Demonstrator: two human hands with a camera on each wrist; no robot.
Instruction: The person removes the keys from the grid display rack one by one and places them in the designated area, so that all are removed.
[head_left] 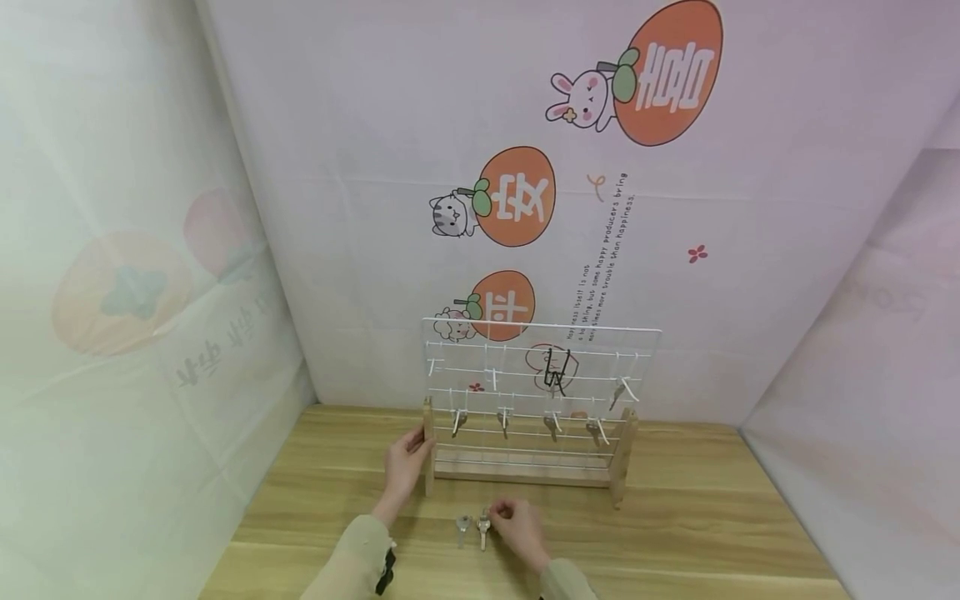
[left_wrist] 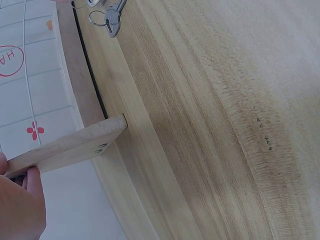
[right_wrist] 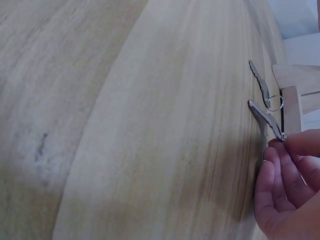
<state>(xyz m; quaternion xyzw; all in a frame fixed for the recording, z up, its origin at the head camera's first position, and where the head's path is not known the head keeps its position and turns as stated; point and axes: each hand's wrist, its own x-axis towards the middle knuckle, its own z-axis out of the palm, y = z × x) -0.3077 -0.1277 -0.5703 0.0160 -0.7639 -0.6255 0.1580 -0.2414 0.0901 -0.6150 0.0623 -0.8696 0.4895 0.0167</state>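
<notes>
My left hand (head_left: 405,462) grips the left wooden post (head_left: 428,454) of a white wire rack; in the left wrist view, the thumb and fingers (left_wrist: 34,187) lie on either side of that board. In front of the rack, my right hand (head_left: 519,530) pinches a silver key (head_left: 483,534) at its ring end. Its blade points away from the fingertips in the right wrist view. A second key (head_left: 462,524) with a ring lies on the table just left of it, not touched by either hand.
Several keys hang on the rack's white hooks, among them one key (head_left: 551,427) in the lower row and one (head_left: 618,393) at upper right. A black wire hook (head_left: 555,372) sits higher up. A printed cloth wall (head_left: 375,250) stands behind the wooden table (head_left: 690,517).
</notes>
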